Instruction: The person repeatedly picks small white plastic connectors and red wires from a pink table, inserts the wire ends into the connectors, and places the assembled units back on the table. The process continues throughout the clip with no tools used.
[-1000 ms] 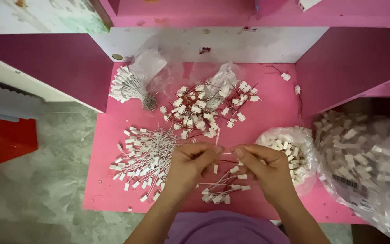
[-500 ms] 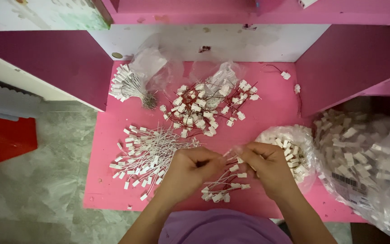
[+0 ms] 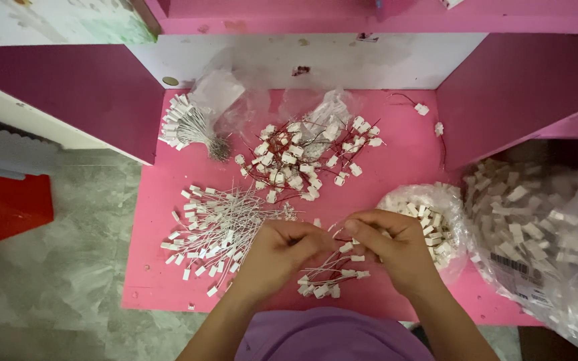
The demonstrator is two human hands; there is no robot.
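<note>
Both your hands meet over the near middle of the pink table (image 3: 396, 167); left hand (image 3: 279, 257) is curled, fingers pinched narrow, fingertips toward the right; right hand (image 3: 393, 247) is curled too, thumb and forefinger pinched on a thin wire (image 3: 337, 230) that runs between the two hands; whether the left actually grips that wire, cannot tell, it's too fine to resolve.

Directly below the hands, touching the table: a small bunch of red wires with white plugs (image 3: 329, 274), plugs fanned toward you.

Left of your left hand: a spread heap of white wires with white plugs (image 3: 212, 227), just beside the wrist.

Farther back, centre: a loose pile of red wires with white plugs (image 3: 302, 160), partly lying on a crumpled clear bag (image 3: 326, 110).

Back left: a tied bundle of white wires (image 3: 188, 127), plugs pointing left, next to another clear bag (image 3: 219, 90).

Right of your right hand, just beside it: an open clear bag of loose white plugs (image 3: 429, 214) sitting at the table's right edge.

Far right, off the table: a big clear sack of white plugs (image 3: 543, 227).

Two stray plugs at back right (image 3: 423, 109); red box (image 3: 5, 207) on the floor at left; purple cloth (image 3: 329, 337) at the bottom edge, on your lap.
</note>
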